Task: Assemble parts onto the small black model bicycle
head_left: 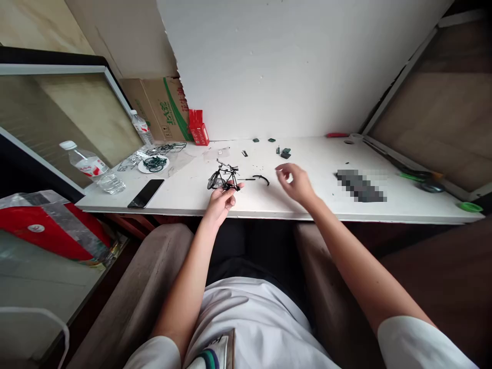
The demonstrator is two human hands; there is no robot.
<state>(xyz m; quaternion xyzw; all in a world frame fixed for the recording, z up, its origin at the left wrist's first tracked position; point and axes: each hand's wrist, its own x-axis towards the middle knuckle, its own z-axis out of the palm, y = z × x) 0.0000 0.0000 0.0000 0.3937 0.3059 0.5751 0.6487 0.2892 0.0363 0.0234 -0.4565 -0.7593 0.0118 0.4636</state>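
Held in a left hand near the white surface's front edge, a model bicycle could snap if squeezed too hard, as the right hand, its grip unclear, hovers beside a curved black part.

Green 北大荒 on cardboard box, a K on shirt; bottle labels, print too small

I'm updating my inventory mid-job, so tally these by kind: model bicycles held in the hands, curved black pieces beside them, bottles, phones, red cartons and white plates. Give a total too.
Model bicycle, in the left hand: 1
Curved black piece: 1
Bottles: 2
Phone: 1
Red carton: 1
White plate: 1
Total: 7
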